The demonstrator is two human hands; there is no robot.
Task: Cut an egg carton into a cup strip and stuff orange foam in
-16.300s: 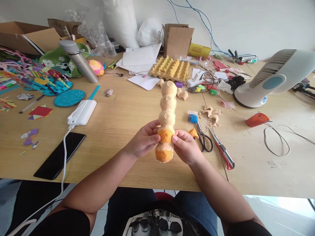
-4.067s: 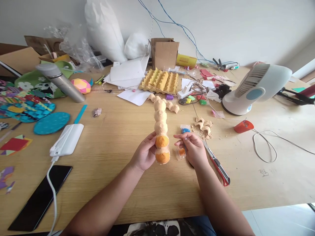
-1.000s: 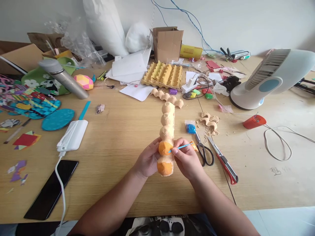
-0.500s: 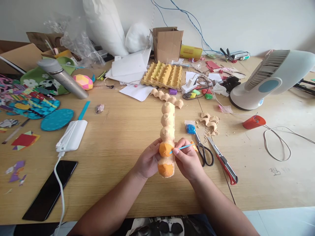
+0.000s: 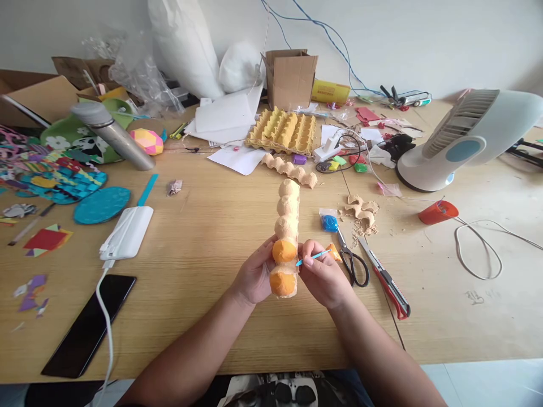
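Note:
My left hand [image 5: 255, 272] is closed on the lower left side of an egg carton strip [image 5: 287, 227], a row of several bumps held lengthwise away from me. Its two nearest bumps are covered in orange, clay-like material; the others are bare tan. Pinched in my right hand [image 5: 321, 272] is a thin blue modelling tool [image 5: 313, 258], its tip at the strip's right edge near the orange bumps. Just beyond the right fingers lies a small orange packet [image 5: 334, 252]. Black-handled scissors [image 5: 353, 261] and a blue clay packet [image 5: 328, 220] are close by.
A red utility knife [image 5: 390, 288] lies right of the scissors, with carton scraps [image 5: 362, 211] behind. Another carton strip [image 5: 290, 169] and a yellow egg tray [image 5: 280, 131] sit farther back. On the left are a phone [image 5: 90, 326] and a white power bank [image 5: 127, 233]; a fan [image 5: 462, 138] stands right.
The strip has turned slightly, its near end shifting left and up. The blue tool's tip has moved off the second orange bump to the strip's right edge.

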